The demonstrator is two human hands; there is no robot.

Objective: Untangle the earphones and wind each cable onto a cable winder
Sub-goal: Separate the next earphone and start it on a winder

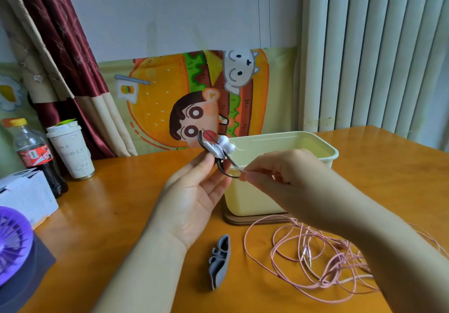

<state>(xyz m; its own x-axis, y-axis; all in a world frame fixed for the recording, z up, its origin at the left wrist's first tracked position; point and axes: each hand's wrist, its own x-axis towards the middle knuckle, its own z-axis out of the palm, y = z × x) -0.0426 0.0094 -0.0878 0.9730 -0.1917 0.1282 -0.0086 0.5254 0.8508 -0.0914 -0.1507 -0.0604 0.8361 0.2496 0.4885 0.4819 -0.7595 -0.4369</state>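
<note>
Your left hand (194,191) holds up a dark winder (225,173), pinched in its fingertips, with the white earphones (222,146) wound on it, in front of the yellow tub (243,200). Your right hand (279,171) pinches their loose cable end just beside it. Below, a grey winder (220,261) lies on the table (121,203), and to its right the pink cable (315,264) lies tangled.
</note>
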